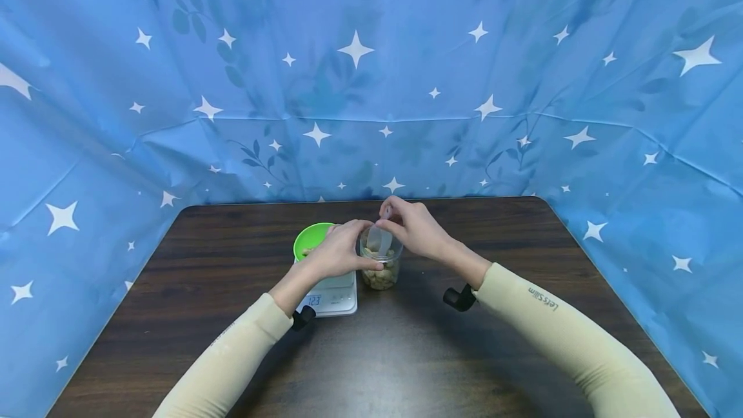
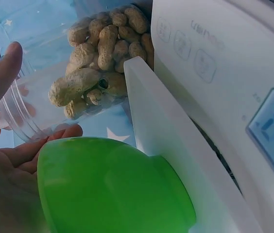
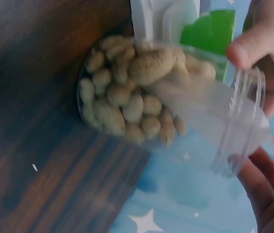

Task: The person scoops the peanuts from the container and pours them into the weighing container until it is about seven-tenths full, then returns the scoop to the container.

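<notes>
While the left hand (image 1: 336, 251) is partly closed around the upper part of a clear jar (image 1: 381, 276), its thumb on the near side, the right hand (image 1: 419, 229) pinches a pale, translucent scoop (image 1: 379, 241) between thumb and fingers. The jar stands upright on the dark wooden table (image 1: 377, 347), just to the right of a white scale (image 1: 338, 303). Unshelled peanuts (image 2: 107, 46) fill its lower part (one near the top of the heap has a dark hole in its shell, as the left wrist view shows). The scoop slants down through the open mouth, its broad end inside the jar near the peanuts; whether it carries any, I cannot tell.

Beside the left hand, a green bowl (image 1: 312, 237) sits on the scale with some peanuts in it, and the lit display (image 1: 314, 300) faces the person. Cream sleeves (image 1: 557, 321) cover both forearms, and a blue star-patterned cloth (image 1: 354, 95) hangs behind the table.
</notes>
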Demonstrator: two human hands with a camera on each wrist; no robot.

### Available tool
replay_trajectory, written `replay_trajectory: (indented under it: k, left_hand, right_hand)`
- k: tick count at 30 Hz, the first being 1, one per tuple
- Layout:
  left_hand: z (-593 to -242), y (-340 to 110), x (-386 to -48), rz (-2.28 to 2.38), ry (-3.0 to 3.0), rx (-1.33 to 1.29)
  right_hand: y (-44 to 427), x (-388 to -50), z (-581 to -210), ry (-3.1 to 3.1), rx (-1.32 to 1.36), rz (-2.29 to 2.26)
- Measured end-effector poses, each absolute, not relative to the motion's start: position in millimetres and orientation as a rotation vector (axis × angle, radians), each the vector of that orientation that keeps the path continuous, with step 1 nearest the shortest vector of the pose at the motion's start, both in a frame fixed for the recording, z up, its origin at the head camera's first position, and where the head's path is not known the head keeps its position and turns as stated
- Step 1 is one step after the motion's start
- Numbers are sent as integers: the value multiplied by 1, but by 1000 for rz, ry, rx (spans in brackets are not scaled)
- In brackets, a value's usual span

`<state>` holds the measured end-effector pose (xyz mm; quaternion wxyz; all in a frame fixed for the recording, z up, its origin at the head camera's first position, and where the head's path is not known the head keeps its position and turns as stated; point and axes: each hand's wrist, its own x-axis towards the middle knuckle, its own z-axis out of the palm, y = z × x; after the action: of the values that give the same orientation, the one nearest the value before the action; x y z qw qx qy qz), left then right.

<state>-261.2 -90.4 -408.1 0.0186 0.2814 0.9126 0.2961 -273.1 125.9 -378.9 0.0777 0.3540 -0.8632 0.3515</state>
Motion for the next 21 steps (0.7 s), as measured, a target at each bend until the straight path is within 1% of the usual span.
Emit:
replay_trajectory:
  k: [4,8,11,15,21]
  left_hand:
    - [-408,-90,-262,930,2835,881]
    - [-408,-90,-262,933,2839,871]
    - [-407,-90,-262,935,2836,870]
    - [-407,-90,-262,943,2833,876]
    - [-408,-89,-262,958,2832,858]
  right_hand:
    - [126,-269,-381,-2569,972,1115]
    - [127,-266,-380,-2550,850,1285]
    - [126,-265,-381,-2535,815,1385]
    - [126,-264,-384,-2531,806,1400]
    - [133,-263,-392,-2448,682,1506]
